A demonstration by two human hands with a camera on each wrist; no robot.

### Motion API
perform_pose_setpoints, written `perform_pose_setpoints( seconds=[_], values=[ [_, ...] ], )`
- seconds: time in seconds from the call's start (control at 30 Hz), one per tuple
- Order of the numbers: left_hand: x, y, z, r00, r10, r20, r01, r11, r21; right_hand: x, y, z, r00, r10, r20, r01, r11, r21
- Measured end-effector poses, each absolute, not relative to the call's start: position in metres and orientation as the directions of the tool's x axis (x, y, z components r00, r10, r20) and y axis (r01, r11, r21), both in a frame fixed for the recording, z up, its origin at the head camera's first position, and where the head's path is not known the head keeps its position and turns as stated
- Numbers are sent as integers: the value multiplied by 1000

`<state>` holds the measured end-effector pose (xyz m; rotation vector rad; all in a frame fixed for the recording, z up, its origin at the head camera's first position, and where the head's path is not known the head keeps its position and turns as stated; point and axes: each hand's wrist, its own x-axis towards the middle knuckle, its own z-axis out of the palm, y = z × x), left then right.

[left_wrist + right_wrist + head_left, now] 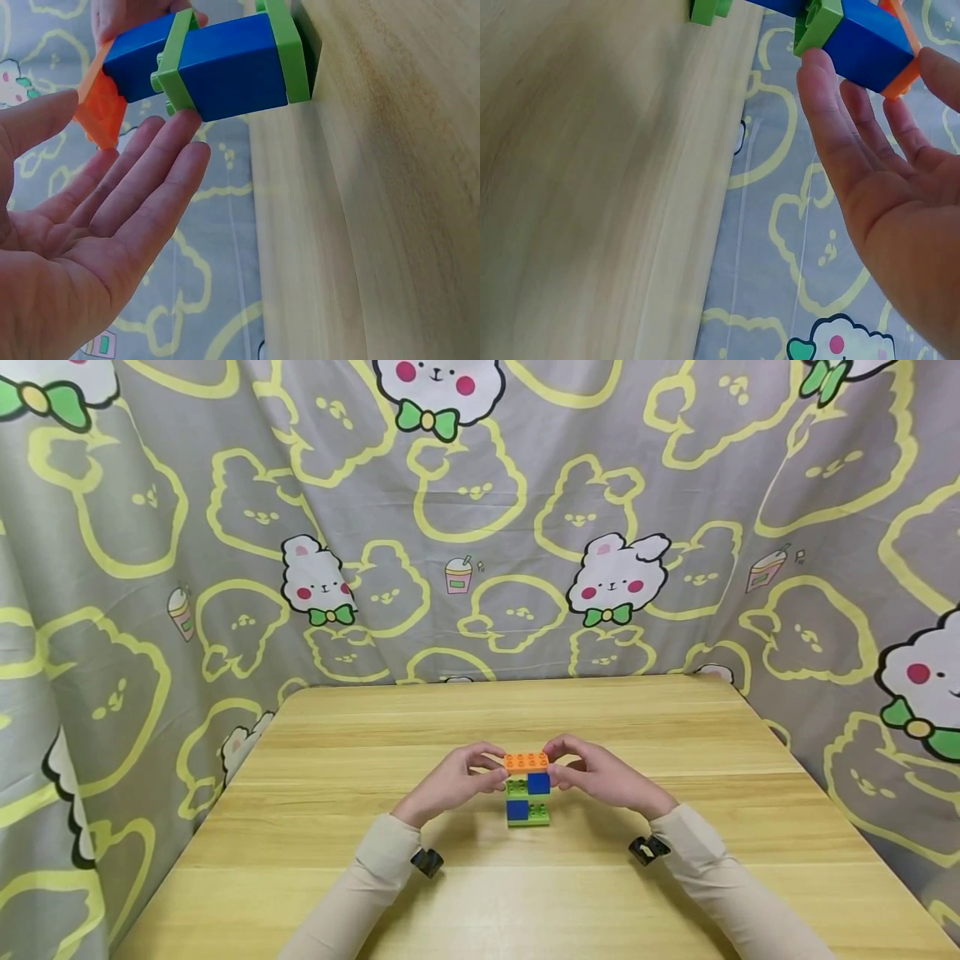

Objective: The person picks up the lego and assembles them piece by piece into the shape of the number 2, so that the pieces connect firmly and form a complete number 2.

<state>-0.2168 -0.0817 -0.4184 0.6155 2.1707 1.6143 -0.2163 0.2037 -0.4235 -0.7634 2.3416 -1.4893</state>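
Observation:
A small tower of toy building bricks stands on the table, topped by a flat orange brick [527, 762] with studs. Under its right half is a blue block [538, 784], then a light green plate [177, 64], a second blue block [517, 810] at the left, and a light green base plate [538, 821]. My left hand [459, 779] pinches the orange brick's left end between thumb and finger, a fingertip by the middle green plate. At the right end, my right hand [600, 773] pinches the same brick, its other fingers beside the upper blue block [870, 49].
The wooden table [315, 893] spreads around the tower. Behind it and along both sides hangs a grey curtain [480, 635] with cartoon prints. Black wrist straps [427, 862] show at the cuffs.

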Motion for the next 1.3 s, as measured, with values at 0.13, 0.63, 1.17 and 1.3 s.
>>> perform_pose_setpoints(
  seconds=[0.13,0.63,1.17,1.3],
  values=[
    [-218,-81,-419,-845,535,-24,133,254,958,-218,202,-426,-839,-539,66,-290,342,-894],
    [-219,-80,-422,-867,497,-20,121,251,960,-216,198,-428,-868,-490,76,-265,329,-906],
    [-218,-80,-427,-863,502,-52,124,311,942,-217,198,-433,-892,-449,53,-247,386,-889],
    [-217,-80,-429,-857,513,-52,118,292,949,-218,199,-436,-882,-465,73,-266,365,-892]
  ],
)
